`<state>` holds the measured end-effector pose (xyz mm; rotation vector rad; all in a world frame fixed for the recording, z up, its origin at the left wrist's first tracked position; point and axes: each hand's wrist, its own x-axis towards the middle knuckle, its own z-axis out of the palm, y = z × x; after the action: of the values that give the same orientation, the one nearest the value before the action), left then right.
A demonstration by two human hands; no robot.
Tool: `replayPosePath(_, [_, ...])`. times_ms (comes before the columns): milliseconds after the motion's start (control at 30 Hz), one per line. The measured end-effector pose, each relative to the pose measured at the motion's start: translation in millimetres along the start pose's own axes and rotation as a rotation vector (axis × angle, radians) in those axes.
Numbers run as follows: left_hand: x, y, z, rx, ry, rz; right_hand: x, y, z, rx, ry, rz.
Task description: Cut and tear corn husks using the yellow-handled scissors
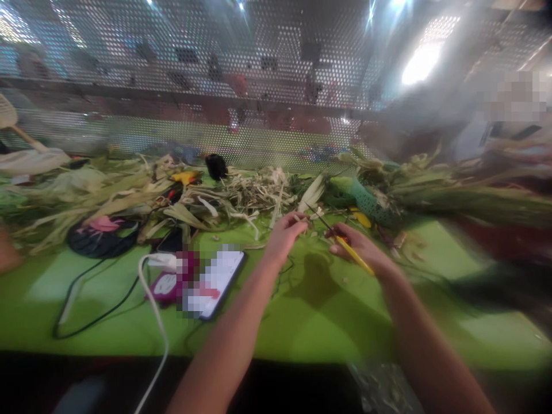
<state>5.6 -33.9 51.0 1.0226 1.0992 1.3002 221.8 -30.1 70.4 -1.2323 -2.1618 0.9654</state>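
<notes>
My right hand (360, 248) grips a small cutting tool (345, 244) with a yellow handle and a thin dark blade that points up and left. My left hand (284, 233) is closed in a pinch on a thin pale strip of leaf (302, 218) just left of the blade tip. Both hands hover over the green table (319, 310) at the front edge of a heap of dry and green leaf strips (241, 195).
A phone (213, 282) and a purple device with a white cable (150, 299) lie left of my arm. A black cable (92, 313) and a dark pouch (101, 238) sit further left. A perforated metal screen (259, 86) backs the table. A person sits at the far right.
</notes>
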Motion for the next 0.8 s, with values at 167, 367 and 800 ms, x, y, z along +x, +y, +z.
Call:
replayPosePath(167, [0.8, 0.4, 0.5, -0.035, 0.008, -0.015, -1.0, -1.8, -0.5, -0.022, -0.006, -0.016])
replayPosePath(367, [0.4, 1.0, 0.5, -0.054, 0.021, -0.021, -1.5, -3.7, -1.4, -0.048, -0.025, -0.005])
replayPosePath(800, [-0.4, 1.6, 0.8, -0.010, 0.013, -0.022, 0.6, 1.8, 0.4, -0.031, -0.016, -0.002])
